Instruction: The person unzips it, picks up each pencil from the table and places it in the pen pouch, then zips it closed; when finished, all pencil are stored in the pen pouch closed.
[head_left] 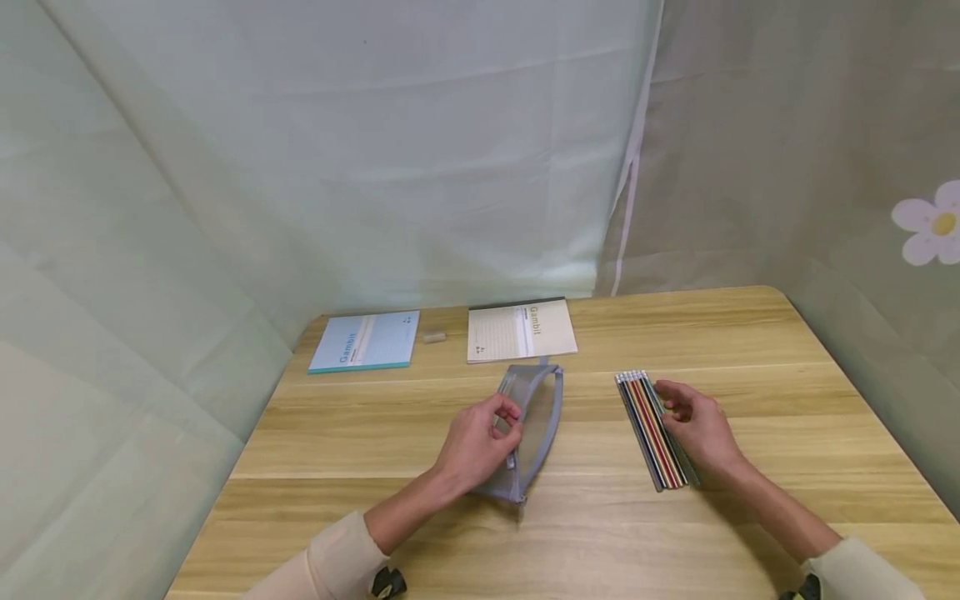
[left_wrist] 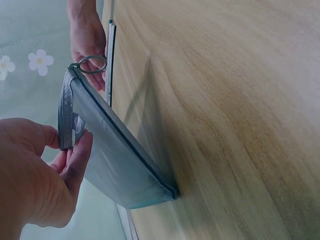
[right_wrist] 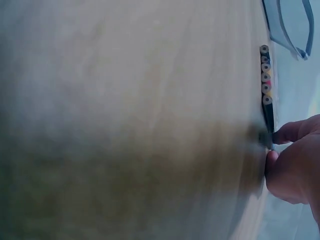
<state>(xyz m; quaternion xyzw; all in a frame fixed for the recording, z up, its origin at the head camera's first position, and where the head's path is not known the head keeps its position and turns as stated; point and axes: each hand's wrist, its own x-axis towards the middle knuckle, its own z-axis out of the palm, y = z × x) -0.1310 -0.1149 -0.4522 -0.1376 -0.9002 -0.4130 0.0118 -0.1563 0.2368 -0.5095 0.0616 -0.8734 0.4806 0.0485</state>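
Observation:
A grey zippered mesh pencil case point(head_left: 542, 417) stands on the table with its mouth gaping. My left hand point(head_left: 480, 442) pinches its zippered edge between thumb and fingers; the left wrist view shows this grip on the pouch point(left_wrist: 115, 160) closely. To the right, several striped pencils point(head_left: 651, 429) lie side by side in a row, white-tipped ends away from me. At the row's right side, my right hand point(head_left: 701, 429) pinches the outermost pencil point(head_left: 686, 467), which sits slightly angled from the others. In the right wrist view that pencil's near end is blurred between thumb and finger.
A blue notebook point(head_left: 365, 342) lies at the table's back left, and a cream notebook point(head_left: 522, 331) lies behind the pencil case. Between them is a small pale eraser-like block point(head_left: 434, 337). Fabric curtains point(head_left: 450, 167) surround the table's back and sides.

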